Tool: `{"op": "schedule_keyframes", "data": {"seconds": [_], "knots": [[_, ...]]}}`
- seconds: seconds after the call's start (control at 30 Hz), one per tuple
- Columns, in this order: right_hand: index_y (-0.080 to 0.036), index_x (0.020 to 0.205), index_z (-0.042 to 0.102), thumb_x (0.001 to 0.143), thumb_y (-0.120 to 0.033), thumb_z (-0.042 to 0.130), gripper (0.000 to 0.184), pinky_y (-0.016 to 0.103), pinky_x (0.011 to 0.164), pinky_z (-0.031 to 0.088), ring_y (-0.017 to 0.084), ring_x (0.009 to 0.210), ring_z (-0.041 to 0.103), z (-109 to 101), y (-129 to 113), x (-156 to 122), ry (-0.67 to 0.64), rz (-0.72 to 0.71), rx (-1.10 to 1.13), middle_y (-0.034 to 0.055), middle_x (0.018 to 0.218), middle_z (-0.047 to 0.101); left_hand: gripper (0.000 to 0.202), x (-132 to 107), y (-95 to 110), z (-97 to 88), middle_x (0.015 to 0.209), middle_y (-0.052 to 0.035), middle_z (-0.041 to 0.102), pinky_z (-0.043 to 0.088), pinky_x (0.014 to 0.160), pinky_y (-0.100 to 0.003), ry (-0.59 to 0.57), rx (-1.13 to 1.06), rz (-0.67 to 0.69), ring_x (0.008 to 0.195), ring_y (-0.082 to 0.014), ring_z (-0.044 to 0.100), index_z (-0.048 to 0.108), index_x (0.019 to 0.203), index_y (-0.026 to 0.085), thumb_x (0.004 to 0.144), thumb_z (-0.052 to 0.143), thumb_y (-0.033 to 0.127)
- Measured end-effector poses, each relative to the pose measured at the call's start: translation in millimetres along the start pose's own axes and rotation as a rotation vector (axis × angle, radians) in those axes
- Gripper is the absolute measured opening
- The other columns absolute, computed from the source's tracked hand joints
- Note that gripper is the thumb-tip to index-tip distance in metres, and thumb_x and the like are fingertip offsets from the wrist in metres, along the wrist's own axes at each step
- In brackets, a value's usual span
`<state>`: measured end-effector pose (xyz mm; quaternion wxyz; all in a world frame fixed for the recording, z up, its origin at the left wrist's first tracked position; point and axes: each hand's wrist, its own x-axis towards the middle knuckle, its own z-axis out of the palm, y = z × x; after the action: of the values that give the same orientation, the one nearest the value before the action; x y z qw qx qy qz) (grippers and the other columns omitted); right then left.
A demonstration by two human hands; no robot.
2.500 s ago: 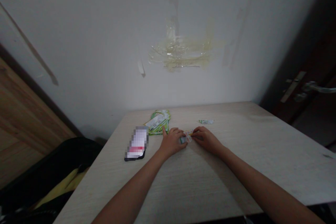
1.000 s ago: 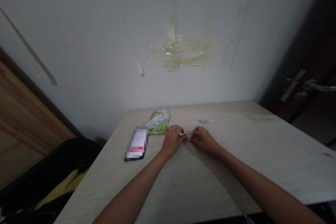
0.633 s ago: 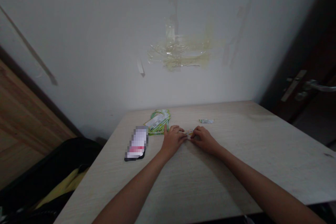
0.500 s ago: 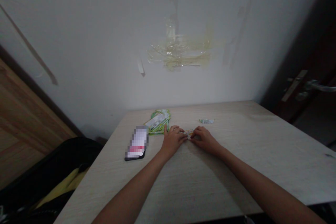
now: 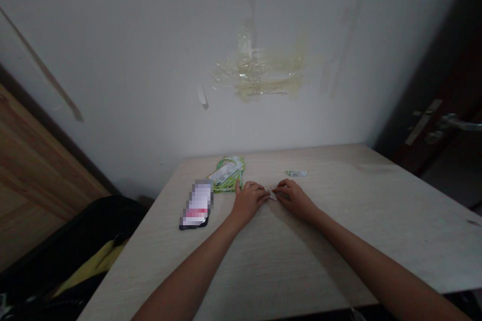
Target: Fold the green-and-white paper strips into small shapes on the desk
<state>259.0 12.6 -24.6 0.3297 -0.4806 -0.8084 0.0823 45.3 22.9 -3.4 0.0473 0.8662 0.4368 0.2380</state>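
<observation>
Between my hands, low over the table, is a small piece of printed paper or wrapper, pale with coloured marks. My left hand has its fingers closed on the left end of it. From the other side, my right hand pinches its right end between thumb and fingers. My fingers cover much of the piece, so its full shape is hidden. Just beyond my left hand lies a pile of green-and-white printed packets. Another small green-and-white strip rests behind my right hand.
A phone with a blurred screen lies left of my left hand. The pale wooden table meets a wall bearing old clear tape. At far right is a dark door with a metal handle. A dark bag sits at left.
My right fingers have shifted slightly on the small printed piece, and its angle looks a little different. My left hand stays almost still.
</observation>
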Motion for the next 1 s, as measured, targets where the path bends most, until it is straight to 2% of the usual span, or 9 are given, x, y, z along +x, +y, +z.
{"op": "schedule_keyframes", "data": {"seconds": [0.43,0.67,1.0], "knots": [[-0.024,0.107,0.072,0.086,-0.023,0.060,0.024,0.038,0.091,0.047,0.022,0.099,0.057,-1.4,1.6,1.4,-0.024,-0.018,-0.012,0.0095,0.106,0.062,0.018,1.6,1.8,-1.5,0.108,0.0019,0.069,-0.001,0.113,-0.061,0.002,0.036,0.020,0.109,-0.0212,0.051,0.070,0.105,0.038,0.091,0.058,0.038],[-0.024,0.107,0.072,0.087,-0.022,0.059,0.025,0.038,0.090,0.047,0.023,0.100,0.056,-2.9,-0.6,1.1,-0.032,-0.019,-0.016,0.0099,0.106,0.062,0.019,2.3,2.4,-1.2,0.108,0.0024,0.069,-0.004,0.111,-0.063,-0.003,0.059,0.028,0.108,-0.0211,0.051,0.070,0.105,0.039,0.092,0.056,0.037],[-0.026,0.108,0.072,0.087,-0.023,0.059,0.025,0.038,0.090,0.047,0.023,0.099,0.057,-3.6,-2.0,1.7,-0.020,-0.027,-0.037,0.0094,0.105,0.062,0.018,3.5,3.7,-0.8,0.107,0.0024,0.069,-0.002,0.111,-0.064,0.018,0.053,0.025,0.106,-0.0220,0.051,0.070,0.104,0.039,0.092,0.057,0.037]]}}
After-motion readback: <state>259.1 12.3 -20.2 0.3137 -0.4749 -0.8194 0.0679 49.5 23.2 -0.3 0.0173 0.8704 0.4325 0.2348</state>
